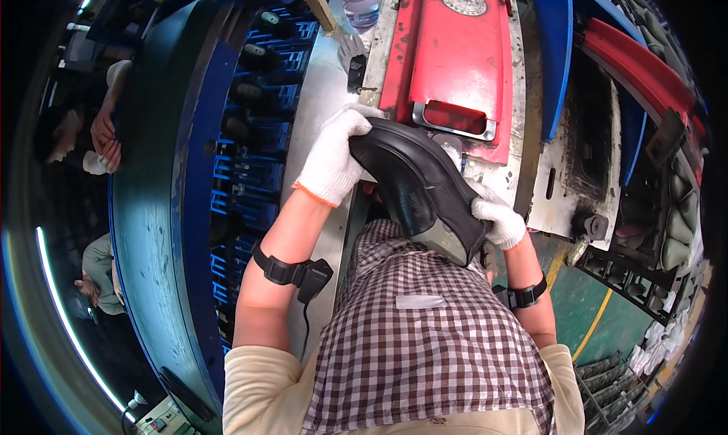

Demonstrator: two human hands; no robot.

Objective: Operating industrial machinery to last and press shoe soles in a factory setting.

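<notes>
A black shoe (413, 181) is held up between my two gloved hands, in front of my checked apron. My left hand (337, 148), in a white knit glove with an orange cuff, grips one end of it at the upper left. At the lower right my right hand (497, 219), gloved the same way, closes on the other end, which has a grey-green patch. Its fingers are partly hidden behind the shoe. Just beyond the shoe lies a red machine cover (462, 56) with a metal-rimmed opening (455, 122).
Left of me runs a pale metal ledge (315, 94) with a clear bottle (360, 4) and a grey glove (353, 56). Farther left, blue racks (258, 94) carry dark shoes beside a long green-topped bench (152, 169). Other people sit beyond it. A second red machine (637, 63) stands right.
</notes>
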